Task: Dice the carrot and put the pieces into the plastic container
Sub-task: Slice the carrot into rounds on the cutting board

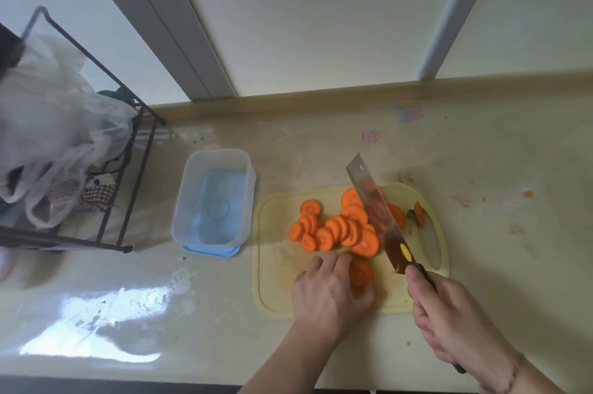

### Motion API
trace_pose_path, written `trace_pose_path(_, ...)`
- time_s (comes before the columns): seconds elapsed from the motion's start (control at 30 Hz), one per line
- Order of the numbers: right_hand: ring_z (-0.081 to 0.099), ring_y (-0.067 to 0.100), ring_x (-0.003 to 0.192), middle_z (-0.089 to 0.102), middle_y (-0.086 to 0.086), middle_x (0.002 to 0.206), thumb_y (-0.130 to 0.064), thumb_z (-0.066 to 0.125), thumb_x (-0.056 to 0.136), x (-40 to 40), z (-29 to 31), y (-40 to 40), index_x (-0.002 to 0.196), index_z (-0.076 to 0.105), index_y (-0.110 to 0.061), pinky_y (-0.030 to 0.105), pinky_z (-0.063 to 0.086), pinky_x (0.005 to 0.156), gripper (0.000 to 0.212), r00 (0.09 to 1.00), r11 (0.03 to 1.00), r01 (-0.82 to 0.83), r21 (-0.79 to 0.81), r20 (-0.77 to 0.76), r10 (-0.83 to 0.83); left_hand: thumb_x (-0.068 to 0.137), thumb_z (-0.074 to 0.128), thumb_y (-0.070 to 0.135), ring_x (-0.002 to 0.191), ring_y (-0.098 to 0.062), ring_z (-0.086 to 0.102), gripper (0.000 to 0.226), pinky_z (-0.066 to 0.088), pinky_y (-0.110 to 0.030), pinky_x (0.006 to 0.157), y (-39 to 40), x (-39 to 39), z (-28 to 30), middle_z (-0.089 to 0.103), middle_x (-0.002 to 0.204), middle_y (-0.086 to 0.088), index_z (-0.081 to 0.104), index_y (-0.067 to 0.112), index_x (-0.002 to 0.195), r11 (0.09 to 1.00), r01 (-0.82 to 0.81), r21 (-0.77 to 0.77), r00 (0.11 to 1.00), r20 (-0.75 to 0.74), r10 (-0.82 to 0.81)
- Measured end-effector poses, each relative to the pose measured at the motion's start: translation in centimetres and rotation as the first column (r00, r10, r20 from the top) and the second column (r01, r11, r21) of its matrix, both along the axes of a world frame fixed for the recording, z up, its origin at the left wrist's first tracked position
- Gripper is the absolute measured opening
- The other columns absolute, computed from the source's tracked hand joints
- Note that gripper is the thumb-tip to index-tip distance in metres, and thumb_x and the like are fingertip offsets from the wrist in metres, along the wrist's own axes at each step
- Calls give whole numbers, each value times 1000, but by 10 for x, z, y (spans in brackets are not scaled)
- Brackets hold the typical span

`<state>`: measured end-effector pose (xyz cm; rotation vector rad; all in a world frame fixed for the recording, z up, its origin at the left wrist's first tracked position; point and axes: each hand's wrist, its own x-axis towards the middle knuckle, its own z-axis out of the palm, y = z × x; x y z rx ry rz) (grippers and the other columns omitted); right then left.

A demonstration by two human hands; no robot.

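Observation:
Several round orange carrot slices lie overlapping on a pale yellow cutting board. My left hand grips a stack of slices at the board's near edge, fingers curled around it. My right hand grips the dark handle of a cleaver; its wide blade points away over the slices, tilted on edge. The clear plastic container stands empty to the left of the board, on its blue lid. The carrot's stem end lies at the board's right side.
A dark wire rack with a white plastic bag and cloths stands at the left on the beige counter. Small carrot scraps lie right of the board. A window sill runs along the back.

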<state>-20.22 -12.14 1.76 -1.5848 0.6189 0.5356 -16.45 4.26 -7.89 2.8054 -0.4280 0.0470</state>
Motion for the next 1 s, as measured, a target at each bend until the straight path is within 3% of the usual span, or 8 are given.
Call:
trace_pose_path(0.1, 16, 13, 43, 22, 6, 59, -75, 47, 75, 2, -1, -2, 66, 37, -17, 18, 15, 43, 59, 1000, 1000, -6, 7, -14, 6, 69, 66, 61, 71, -13, 64, 37, 50, -28, 48, 17, 6, 10, 65, 81, 14, 70, 32, 92, 990, -36, -138, 998, 52, 43)
trace_pose_path(0.27, 15, 14, 45, 23, 3, 58, -78, 52, 63, 7, -3, -1, 62, 36, -21, 17, 14, 43, 59, 999, 999, -11, 40, -35, 13, 76, 70, 59, 76, -7, 62, 31, 46, -27, 59, 42, 66, 43, 59, 81, 16, 67, 34, 94, 906, -351, -238, 935, -44, 351)
trace_pose_path(0.43, 16, 14, 43, 24, 9, 62, -74, 47, 77, 8, -6, 1, 64, 36, -20, 17, 16, 42, 57, 999, 999, -34, 36, -12, 35, 81, 65, 62, 96, -10, 60, 38, 50, -28, 71, 23, 113, 47, 61, 104, 15, 67, 36, 109, 985, -153, -77, 977, -163, 139)
trace_pose_path(0.57, 16, 14, 43, 23, 12, 64, -75, 50, 61, 12, -3, -1, 60, 36, -22, 16, 17, 41, 55, 999, 999, -43, 7, -5, 43, 83, 60, 68, 111, -12, 55, 47, 51, -31, 77, 19, 125, 38, 55, 121, 16, 62, 41, 121, 999, -1, 37, 959, -285, 12)
trace_pose_path(0.67, 15, 14, 45, 22, 12, 65, -77, 51, 58, 14, -2, -4, 61, 36, -21, 17, 14, 43, 58, 999, 1000, -24, 6, -25, 24, 85, 55, 65, 105, -13, 60, 54, 54, -33, 79, 25, 119, 34, 62, 117, 12, 62, 34, 129, 991, 21, -132, 984, -174, -45)
trace_pose_path(0.8, 15, 14, 44, 22, 9, 61, -78, 51, 61, 15, -4, -3, 63, 36, -18, 17, 14, 43, 62, 998, 1000, -23, 8, -51, 23, 95, 48, 34, 97, -17, 63, 47, 58, -41, 80, 55, 88, 22, 66, 111, 0, 55, 18, 139, 883, 23, -468, 998, -36, -46)
trace_pose_path(0.9, 18, 14, 41, 25, 5, 56, -80, 46, 58, 16, -3, 7, 61, 38, -21, 16, 16, 40, 59, 997, 997, -78, -20, -29, 78, 96, 57, 32, 100, -11, 67, 51, 59, -29, 86, 81, 54, 10, 65, 118, 0, 42, 23, 144, 835, 3, -551, 999, -43, -32)
trace_pose_path(1.0, 28, 9, 41, 31, 0, 52, -83, 39, 63, 14, -8, 24, 64, 40, -18, 17, 23, 38, 65, 978, 974, -204, -94, 20, 207, 86, 70, 41, 98, -3, 66, 50, 56, -27, 88, 98, 30, -4, 63, 112, 20, 46, 44, 130, 825, -171, -538, 982, -163, 97)
